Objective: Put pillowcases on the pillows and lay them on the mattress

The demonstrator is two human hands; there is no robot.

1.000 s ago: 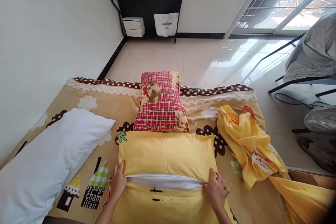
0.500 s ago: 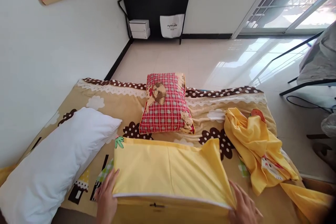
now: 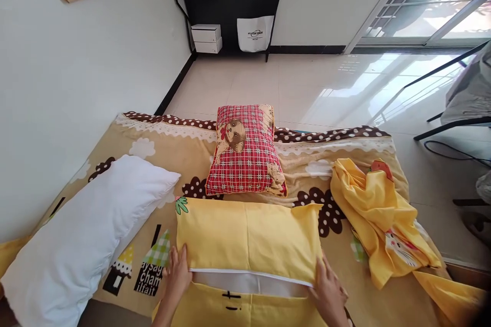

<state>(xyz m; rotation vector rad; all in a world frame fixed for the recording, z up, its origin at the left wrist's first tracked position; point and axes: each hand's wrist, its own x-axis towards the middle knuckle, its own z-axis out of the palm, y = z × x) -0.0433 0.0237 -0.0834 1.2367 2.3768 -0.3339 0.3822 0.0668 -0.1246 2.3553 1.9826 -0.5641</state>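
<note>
A yellow pillowcase (image 3: 215, 235) lies flat in front of me, with a green leaf print at its far left corner. A white-edged opening runs across it, showing a pale inner side. My left hand (image 3: 178, 270) grips the left edge by the end of this opening. At the opposite end my right hand (image 3: 328, 286) has its fingers closed on the right edge. To the left rests a plump white pillow (image 3: 92, 230). A crumpled yellow cloth (image 3: 378, 219) with a cat-face print lies to the right. Beyond the pillowcase is a red plaid cushion (image 3: 245, 153) with dog pictures.
All this lies on a bed with a brown and beige patterned sheet (image 3: 153, 214). Against the far wall stands a black shelf (image 3: 228, 5) with white boxes (image 3: 207, 38) and a white bag (image 3: 255, 34). A black-framed chair (image 3: 452, 125) is at the right.
The far panel of the pillowcase has come down flatter, and its opening has parted to show the pale inside. Both hands have moved inward a little, still holding the edges.
</note>
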